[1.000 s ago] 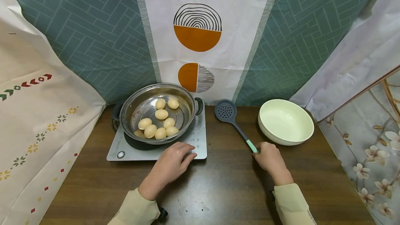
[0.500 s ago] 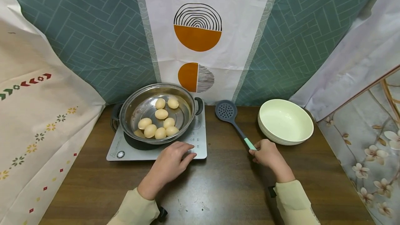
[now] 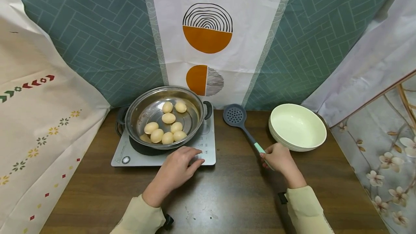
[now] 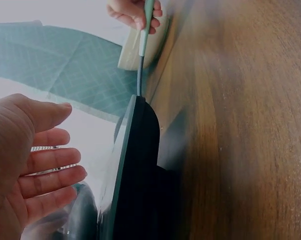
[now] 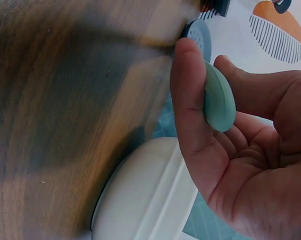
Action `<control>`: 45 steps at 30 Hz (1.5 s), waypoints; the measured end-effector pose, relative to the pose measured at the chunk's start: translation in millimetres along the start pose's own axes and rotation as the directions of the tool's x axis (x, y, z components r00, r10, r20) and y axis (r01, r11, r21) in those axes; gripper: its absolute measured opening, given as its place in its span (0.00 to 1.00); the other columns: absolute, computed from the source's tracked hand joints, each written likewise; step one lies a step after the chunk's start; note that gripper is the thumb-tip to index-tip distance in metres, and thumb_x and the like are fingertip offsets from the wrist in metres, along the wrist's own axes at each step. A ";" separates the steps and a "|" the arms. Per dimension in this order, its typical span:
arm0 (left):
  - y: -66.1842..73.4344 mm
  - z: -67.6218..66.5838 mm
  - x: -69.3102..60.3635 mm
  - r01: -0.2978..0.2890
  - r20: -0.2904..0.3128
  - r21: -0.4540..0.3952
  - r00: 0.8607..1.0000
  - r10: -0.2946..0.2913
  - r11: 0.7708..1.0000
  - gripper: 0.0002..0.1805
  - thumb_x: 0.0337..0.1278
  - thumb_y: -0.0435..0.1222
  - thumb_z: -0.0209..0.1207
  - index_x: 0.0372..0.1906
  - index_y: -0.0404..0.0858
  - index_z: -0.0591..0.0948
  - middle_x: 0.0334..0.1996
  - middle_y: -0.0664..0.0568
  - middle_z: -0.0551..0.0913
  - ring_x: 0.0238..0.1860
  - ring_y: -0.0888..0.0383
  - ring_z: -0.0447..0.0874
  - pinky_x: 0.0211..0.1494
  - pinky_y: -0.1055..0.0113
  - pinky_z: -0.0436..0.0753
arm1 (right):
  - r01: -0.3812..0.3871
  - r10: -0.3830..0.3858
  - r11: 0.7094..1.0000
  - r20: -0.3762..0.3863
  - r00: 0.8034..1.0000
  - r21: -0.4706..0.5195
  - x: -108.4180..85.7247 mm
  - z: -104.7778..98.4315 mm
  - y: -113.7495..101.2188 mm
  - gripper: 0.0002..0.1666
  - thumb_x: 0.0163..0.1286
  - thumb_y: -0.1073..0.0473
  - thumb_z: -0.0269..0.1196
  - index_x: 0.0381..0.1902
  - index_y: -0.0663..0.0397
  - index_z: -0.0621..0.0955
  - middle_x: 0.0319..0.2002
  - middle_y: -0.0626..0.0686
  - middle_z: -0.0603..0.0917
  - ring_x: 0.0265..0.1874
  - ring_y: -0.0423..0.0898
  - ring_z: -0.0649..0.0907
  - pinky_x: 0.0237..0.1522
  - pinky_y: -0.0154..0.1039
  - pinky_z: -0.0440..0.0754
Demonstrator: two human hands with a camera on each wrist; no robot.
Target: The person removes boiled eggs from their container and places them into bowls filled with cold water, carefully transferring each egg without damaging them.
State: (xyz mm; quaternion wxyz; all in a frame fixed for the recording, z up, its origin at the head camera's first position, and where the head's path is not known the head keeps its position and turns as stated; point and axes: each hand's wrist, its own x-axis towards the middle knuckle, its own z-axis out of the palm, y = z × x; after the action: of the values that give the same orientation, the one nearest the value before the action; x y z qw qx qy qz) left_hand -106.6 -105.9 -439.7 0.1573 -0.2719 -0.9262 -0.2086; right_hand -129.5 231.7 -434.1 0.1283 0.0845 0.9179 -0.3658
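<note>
My right hand [image 3: 280, 159] pinches the pale green handle of a grey slotted skimmer [image 3: 234, 115] between thumb and fingers. In the right wrist view the handle end [image 5: 220, 100] lies across the index finger. The skimmer's perforated head points away, left of the bowls. My left hand [image 3: 180, 166] is by the front edge of the silver induction cooktop [image 3: 143, 160], holding nothing; its fingers look loosely bent in the left wrist view. On the cooktop sits a steel pot [image 3: 130, 127] with black handles, holding several pale eggs [image 3: 168, 118].
Stacked pale green bowls [image 3: 297, 125] stand at the right, just beyond my right hand. A patterned teal and white cloth [image 3: 208, 57] hangs behind the brown wooden table [image 3: 227, 194]. Other cloths close off the left and right sides.
My right hand has shifted its hold on the skimmer handle, whose end now shows below the fingers. The skimmer head has barely moved. My left hand, pot and bowls stay in place.
</note>
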 end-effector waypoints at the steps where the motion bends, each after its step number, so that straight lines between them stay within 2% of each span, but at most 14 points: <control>1: 0.2 -0.5 0.2 -0.002 0.000 0.003 1.000 0.002 1.000 0.13 0.57 0.48 0.60 0.43 0.48 0.84 0.39 0.62 0.85 0.44 0.65 0.81 0.47 0.68 0.84 | -0.001 0.001 1.000 -0.003 1.000 0.009 -0.2 -0.4 0.6 0.13 0.65 0.60 0.61 0.31 0.69 0.84 0.25 0.58 0.86 0.21 0.49 0.86 0.21 0.35 0.84; 6: 1.3 -4.8 1.7 -0.017 -0.005 0.012 1.000 0.017 1.000 0.13 0.57 0.48 0.61 0.43 0.47 0.84 0.39 0.62 0.85 0.44 0.64 0.81 0.47 0.67 0.83 | 0.004 -0.004 1.000 -0.026 1.000 0.004 -4.6 -5.7 2.3 0.13 0.64 0.61 0.61 0.34 0.69 0.84 0.26 0.59 0.86 0.20 0.48 0.86 0.21 0.35 0.84; 11: 2.5 -12.0 2.5 -0.031 -0.024 0.028 0.999 0.031 0.999 0.13 0.56 0.47 0.61 0.42 0.47 0.84 0.39 0.61 0.85 0.43 0.64 0.82 0.47 0.67 0.83 | 0.047 -0.048 0.999 -0.043 0.998 -0.017 -10.8 -15.8 0.8 0.14 0.63 0.61 0.61 0.38 0.69 0.83 0.24 0.59 0.86 0.21 0.50 0.86 0.21 0.35 0.83; 18: 7.5 -28.8 3.3 -0.050 -0.038 0.037 0.998 0.051 0.998 0.13 0.55 0.49 0.62 0.43 0.48 0.84 0.39 0.61 0.85 0.43 0.63 0.82 0.48 0.66 0.83 | 0.108 -0.118 0.990 -0.105 0.988 -0.094 -13.8 -32.4 -1.0 0.14 0.63 0.56 0.63 0.40 0.61 0.85 0.21 0.54 0.86 0.20 0.45 0.85 0.23 0.35 0.78; 23: 5.4 -50.1 6.1 -0.072 -0.099 -0.001 0.993 0.072 0.997 0.12 0.55 0.48 0.62 0.42 0.48 0.84 0.37 0.61 0.86 0.42 0.63 0.83 0.47 0.66 0.84 | 0.157 -0.167 0.984 -0.142 0.976 -0.078 -14.6 -46.0 -5.8 0.14 0.63 0.56 0.64 0.40 0.61 0.85 0.22 0.53 0.87 0.21 0.40 0.84 0.24 0.34 0.80; 27: -5.7 -72.5 10.1 -0.080 -0.157 -0.015 0.985 0.077 0.997 0.12 0.55 0.46 0.63 0.41 0.46 0.85 0.37 0.59 0.86 0.41 0.61 0.83 0.44 0.63 0.84 | 0.170 -0.176 0.984 -0.136 0.975 -0.055 -17.3 -57.3 -12.4 0.14 0.63 0.57 0.64 0.41 0.62 0.85 0.25 0.53 0.87 0.23 0.38 0.85 0.24 0.32 0.82; 30: -19.0 -92.0 14.0 -0.045 -0.191 -0.012 0.981 0.042 0.999 0.12 0.55 0.46 0.63 0.42 0.47 0.85 0.38 0.58 0.86 0.41 0.60 0.84 0.44 0.62 0.84 | 0.171 -0.175 0.985 -0.130 0.976 -0.038 -19.2 -64.8 -17.7 0.14 0.63 0.57 0.63 0.41 0.62 0.85 0.27 0.55 0.88 0.24 0.39 0.85 0.25 0.31 0.83; 32: -29.6 -105.0 17.2 0.003 -0.221 -0.019 0.975 -0.007 1.000 0.12 0.55 0.46 0.63 0.42 0.47 0.85 0.39 0.57 0.86 0.42 0.60 0.84 0.43 0.64 0.85 | 0.176 -0.178 0.984 -0.131 0.975 -0.029 -19.5 -69.3 -20.9 0.14 0.64 0.57 0.63 0.42 0.62 0.84 0.28 0.56 0.88 0.25 0.41 0.86 0.25 0.31 0.83; 35: -47.4 -123.4 21.4 0.093 -0.280 -0.063 0.954 -0.107 0.994 0.12 0.55 0.45 0.63 0.43 0.46 0.86 0.40 0.56 0.86 0.38 0.62 0.83 0.36 0.72 0.82 | 0.192 -0.193 0.981 -0.129 0.973 -0.024 -19.6 -74.4 -24.9 0.15 0.64 0.57 0.64 0.42 0.62 0.84 0.28 0.56 0.87 0.26 0.43 0.86 0.25 0.30 0.83; 37: -60.9 -134.9 24.0 0.169 -0.314 -0.108 0.929 -0.195 0.980 0.12 0.56 0.45 0.62 0.43 0.46 0.86 0.38 0.55 0.87 0.32 0.64 0.80 0.28 0.78 0.76 | 0.205 -0.206 0.978 -0.125 0.971 -0.026 -19.3 -77.0 -26.8 0.14 0.63 0.57 0.64 0.42 0.62 0.84 0.28 0.55 0.87 0.26 0.43 0.86 0.25 0.30 0.83; 38: -68.0 -140.3 25.0 0.215 -0.320 -0.134 0.914 -0.248 0.967 0.13 0.57 0.46 0.61 0.43 0.47 0.85 0.37 0.55 0.87 0.30 0.66 0.79 0.28 0.80 0.74 | 0.209 -0.211 0.978 -0.121 0.970 -0.028 -19.2 -78.1 -27.6 0.14 0.63 0.57 0.64 0.42 0.61 0.84 0.27 0.54 0.87 0.25 0.41 0.85 0.26 0.29 0.83; 39: -75.3 -145.9 25.8 0.261 -0.319 -0.157 0.899 -0.299 0.953 0.14 0.58 0.48 0.60 0.44 0.47 0.85 0.36 0.54 0.87 0.28 0.67 0.77 0.25 0.81 0.71 | 0.213 -0.215 0.977 -0.118 0.969 -0.030 -19.0 -79.1 -28.3 0.14 0.63 0.57 0.64 0.42 0.61 0.85 0.27 0.53 0.87 0.25 0.40 0.85 0.26 0.29 0.83; 42: -97.6 -160.7 27.0 0.389 -0.289 -0.227 0.849 -0.443 0.893 0.17 0.60 0.52 0.56 0.46 0.49 0.84 0.35 0.56 0.86 0.29 0.74 0.77 0.28 0.85 0.72 | 0.218 -0.220 0.975 -0.108 0.969 -0.032 -18.4 -81.9 -29.9 0.13 0.63 0.58 0.64 0.41 0.62 0.85 0.25 0.51 0.87 0.24 0.38 0.84 0.26 0.29 0.83; 45: -121.9 -169.6 26.1 0.471 -0.221 -0.314 0.808 -0.546 0.825 0.22 0.61 0.54 0.53 0.51 0.45 0.82 0.34 0.64 0.84 0.31 0.79 0.77 0.32 0.87 0.76 | 0.217 -0.221 0.975 -0.102 0.970 -0.044 -18.0 -84.8 -31.7 0.13 0.63 0.58 0.64 0.42 0.61 0.85 0.25 0.51 0.87 0.25 0.39 0.84 0.26 0.28 0.82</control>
State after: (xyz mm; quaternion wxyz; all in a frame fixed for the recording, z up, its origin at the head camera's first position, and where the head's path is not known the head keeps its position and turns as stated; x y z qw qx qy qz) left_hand -166.8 -267.8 -319.4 0.1997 0.0057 -0.8970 -0.3942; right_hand -135.0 266.6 -348.8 0.0393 0.0001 0.9330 -0.3578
